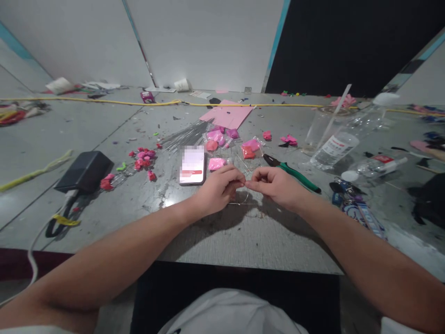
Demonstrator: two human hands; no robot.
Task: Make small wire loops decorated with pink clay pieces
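Note:
My left hand point(221, 189) and my right hand point(280, 188) meet above the middle of the table, thumbs and forefingers pinched together tip to tip. Whatever lies between the fingertips is too small to make out. A thin loop of wire point(239, 203) shows just under the hands. Beside my right hand lie pliers point(295, 175) with green handles. A phone point(192, 165) with a lit screen rests left of my left hand. Small clear packets of pink clay point(217, 163) and of red and pink clay point(248, 151) lie just beyond my fingers.
A bundle of thin wires point(187, 135) and a pink sheet point(229, 115) lie farther back. Small pink and red clay pieces point(144, 157) sit left, near a black power adapter point(84, 171). Right stand a plastic cup point(314, 132) and bottle point(335, 149); another bottle point(377, 168) lies down.

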